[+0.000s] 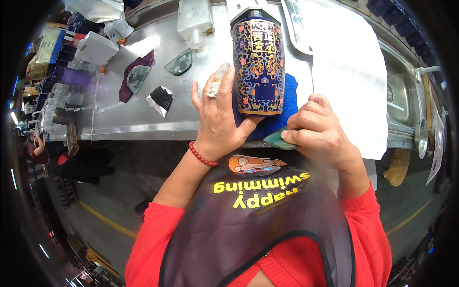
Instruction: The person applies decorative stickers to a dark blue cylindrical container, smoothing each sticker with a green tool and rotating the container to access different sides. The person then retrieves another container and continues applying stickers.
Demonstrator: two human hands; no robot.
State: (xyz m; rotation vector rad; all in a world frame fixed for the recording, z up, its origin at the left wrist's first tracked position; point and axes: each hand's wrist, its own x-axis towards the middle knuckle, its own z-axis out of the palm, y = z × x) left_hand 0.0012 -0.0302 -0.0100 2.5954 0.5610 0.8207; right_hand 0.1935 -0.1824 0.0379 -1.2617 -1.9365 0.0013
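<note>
A dark blue decorated bottle (pixel 258 71) with flower patterns and gold lettering lies on a blue cloth (pixel 290 93), its neck pointing away from me. Along its left side is my left hand (pixel 217 112), fingers spread, with the thumb at the bottle's base. White wrapping shows around some of its fingers; whether that hand bears any of the bottle's weight is unclear. My right hand (pixel 318 129) is closed in a pinch on a flat, pointed green piece (pixel 276 139), close to the bench's front edge below the bottle's base.
Two more flat greenish pieces (pixel 179 63) lie on the metal bench (pixel 143 117), one on a maroon cloth (pixel 125 88). A crumpled black-and-silver wrapper (pixel 160 101), a clear bottle (pixel 194 21) and a white box (pixel 97 50) are leftward. White sheeting (pixel 349 71) and a sink (pixel 401 91) are rightward.
</note>
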